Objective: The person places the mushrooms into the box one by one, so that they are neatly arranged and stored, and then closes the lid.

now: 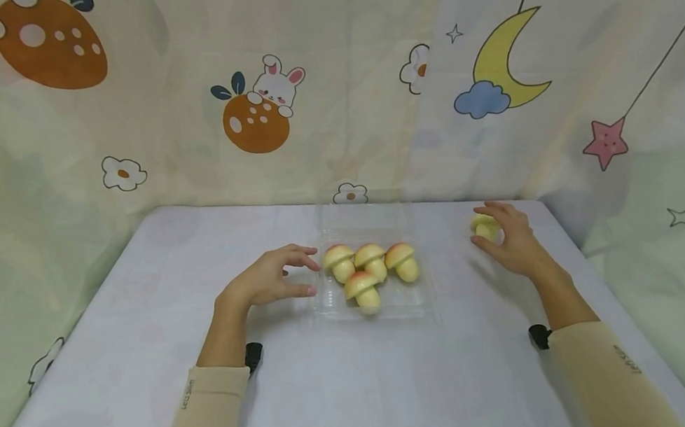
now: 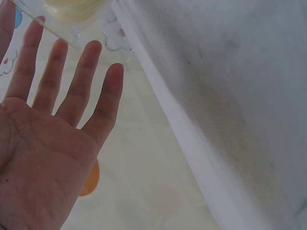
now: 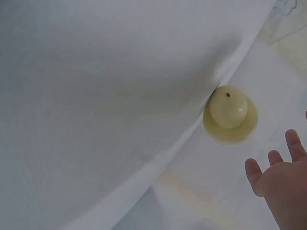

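A clear plastic box (image 1: 406, 305) sits on the white table with several toy mushrooms (image 1: 362, 292) inside, each with a red-tinged cap and pale yellow stem. My left hand (image 1: 276, 275) is at its left side, thumb and fingers spread, fingertips right by the wall. In the left wrist view those fingers (image 2: 86, 72) are fairly straight, and a yellow mushroom (image 2: 74, 9) shows beyond them. Off to the right, a single mushroom (image 1: 485, 227) lies on the table. Around it my right hand (image 1: 512, 240) arches, thumb and fingers apart; the right wrist view shows a gap between this mushroom (image 3: 230, 112) and the fingers.
The box's transparent lid (image 1: 365, 221) is flipped back toward the rear edge. Behind the table (image 1: 388, 391) hangs a printed cloth (image 1: 330, 102) with rabbits, flowers and a moon. Black straps (image 1: 254, 356) are on both wrists.
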